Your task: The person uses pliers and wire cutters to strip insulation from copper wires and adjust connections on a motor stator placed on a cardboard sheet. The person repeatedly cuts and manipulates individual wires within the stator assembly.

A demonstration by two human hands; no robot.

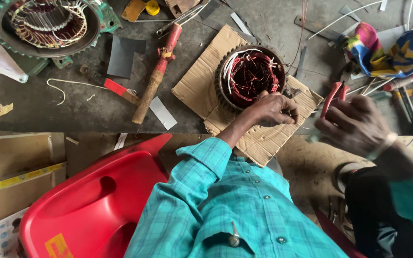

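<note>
The left hand (pixel 271 109), fingers curled together, rests on the lower rim of the motor winding (pixel 250 76), which lies at its 11 o'clock on cardboard (pixel 201 76). At 3 o'clock, the right hand (pixel 354 125) grips red pliers (pixel 333 95).

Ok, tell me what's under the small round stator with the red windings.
The stator sits on a torn piece of brown cardboard laid on the grey floor. The left hand rests at its near rim. Whatever lies directly beneath the stator is covered.
</note>
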